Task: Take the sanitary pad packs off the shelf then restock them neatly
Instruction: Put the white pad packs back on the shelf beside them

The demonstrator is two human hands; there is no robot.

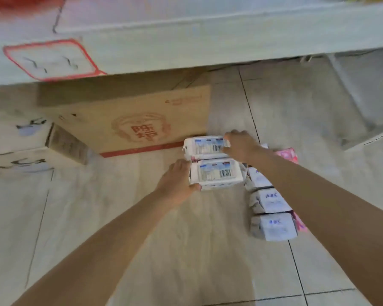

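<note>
Two white sanitary pad packs with barcodes facing up sit side by side over the tiled floor. My left hand (177, 181) grips the left end of the nearer pack (216, 174), thumb under its front edge. My right hand (239, 144) grips the right end of the farther pack (205, 146). To their right, a row of white packs marked ABC (272, 226) stands on the floor, partly hidden by my right forearm. A pink pack (287, 154) shows behind that arm.
A brown cardboard box (139, 122) with red print lies just beyond the packs, under the white shelf edge (186, 47). White cartons (16, 149) stand at the left. A red-bordered price tag (49, 59) hangs on the shelf front.
</note>
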